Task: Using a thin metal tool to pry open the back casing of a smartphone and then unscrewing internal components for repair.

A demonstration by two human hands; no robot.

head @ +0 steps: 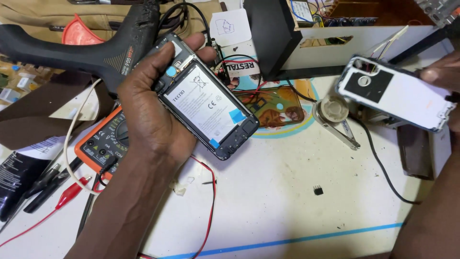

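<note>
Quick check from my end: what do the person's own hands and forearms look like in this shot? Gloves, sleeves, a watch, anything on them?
Both are bare. The left hand and its forearm show no glove, sleeve, ring, watch or band as far as the frame's bottom edge. Only fingertips of the right hand and part of the forearm show at the right edge, also uncovered. No tape, markings or cables on either.
</note>
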